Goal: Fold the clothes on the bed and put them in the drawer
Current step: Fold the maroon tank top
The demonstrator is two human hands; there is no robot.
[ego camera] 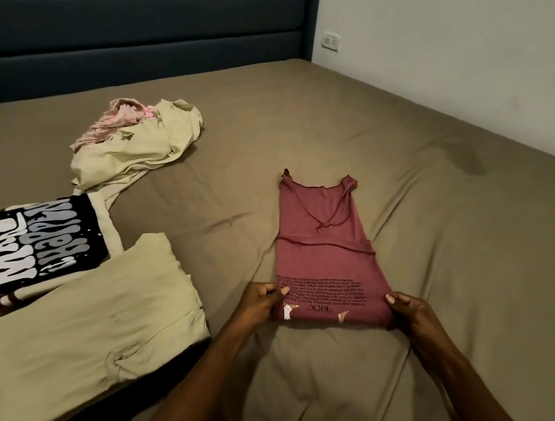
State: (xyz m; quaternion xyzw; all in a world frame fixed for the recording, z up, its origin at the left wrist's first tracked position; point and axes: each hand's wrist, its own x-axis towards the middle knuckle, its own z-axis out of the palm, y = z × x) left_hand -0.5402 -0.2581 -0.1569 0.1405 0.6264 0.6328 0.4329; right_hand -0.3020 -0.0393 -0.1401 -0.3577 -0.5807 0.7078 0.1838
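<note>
A maroon shirt [327, 256] with black print lies on the bed [419, 198], folded into a narrow strip with its neckline away from me. My left hand [261, 304] pinches its near left corner and my right hand [409, 309] pinches its near right corner. A folded pale green garment [88, 331] lies at the near left. Behind it sits a folded black shirt with white lettering [47, 244]. An unfolded pale green garment [139, 145] and a crumpled pink one [110, 122] lie further back. No drawer is in view.
A dark padded headboard [136, 31] stands at the far end of the bed. A white wall with a socket [331, 41] runs along the right side. Bare sheet stretches to the right of the maroon shirt.
</note>
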